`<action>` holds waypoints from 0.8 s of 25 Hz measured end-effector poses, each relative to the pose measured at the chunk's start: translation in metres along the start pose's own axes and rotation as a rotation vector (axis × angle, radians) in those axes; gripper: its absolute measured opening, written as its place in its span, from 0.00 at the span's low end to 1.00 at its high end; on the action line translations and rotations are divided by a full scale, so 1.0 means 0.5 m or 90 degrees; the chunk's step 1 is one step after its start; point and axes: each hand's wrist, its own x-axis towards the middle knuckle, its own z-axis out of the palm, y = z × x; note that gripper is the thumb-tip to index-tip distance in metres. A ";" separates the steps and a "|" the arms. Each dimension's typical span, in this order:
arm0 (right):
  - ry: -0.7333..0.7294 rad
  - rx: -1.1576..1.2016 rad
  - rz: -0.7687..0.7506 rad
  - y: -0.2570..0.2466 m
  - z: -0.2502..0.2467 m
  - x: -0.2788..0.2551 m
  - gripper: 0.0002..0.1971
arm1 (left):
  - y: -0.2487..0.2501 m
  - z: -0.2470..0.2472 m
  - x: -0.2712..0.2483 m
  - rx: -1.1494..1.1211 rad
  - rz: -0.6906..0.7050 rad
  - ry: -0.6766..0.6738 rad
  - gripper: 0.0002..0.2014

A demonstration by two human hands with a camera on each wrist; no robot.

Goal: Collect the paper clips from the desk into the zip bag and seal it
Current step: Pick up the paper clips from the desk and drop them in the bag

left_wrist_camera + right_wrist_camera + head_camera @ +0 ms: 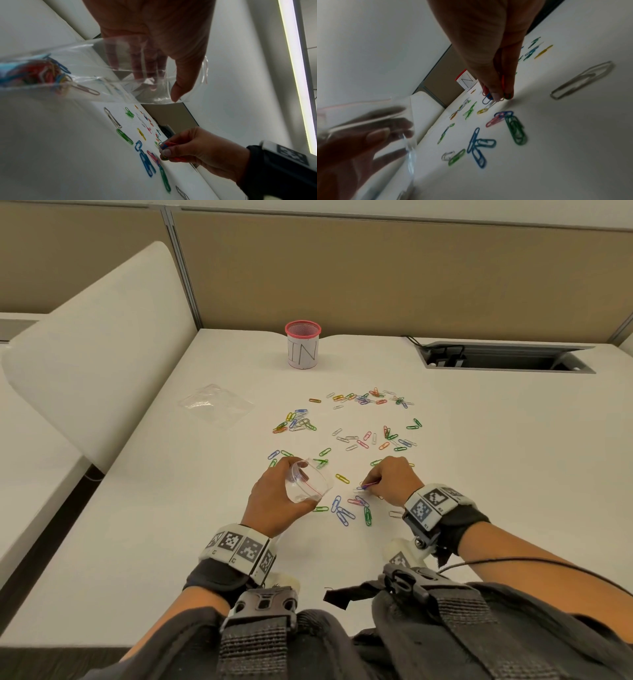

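Note:
My left hand (274, 501) grips a clear zip bag (308, 482) just above the desk, its mouth held wide and turned toward the right. Several coloured clips (39, 71) lie bunched in the bag's bottom. My right hand (387, 481) is curled, fingertips down on the desk, pinching a small bunch of paper clips (368, 485), among them red and blue ones (489, 94). Loose paper clips (352, 508) lie scattered between and below the hands, with more clusters (370, 398) farther back.
A second clear bag (217, 404) lies flat at the back left. A pink-rimmed mesh cup labelled "IN" (303, 345) stands at the desk's far edge. An open cable tray (507, 359) is sunk into the back right. A white divider (102, 344) borders the left side.

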 end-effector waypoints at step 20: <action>-0.179 0.424 -0.124 -0.134 -0.077 -0.032 0.13 | 0.017 0.004 0.004 -0.003 -0.019 0.000 0.32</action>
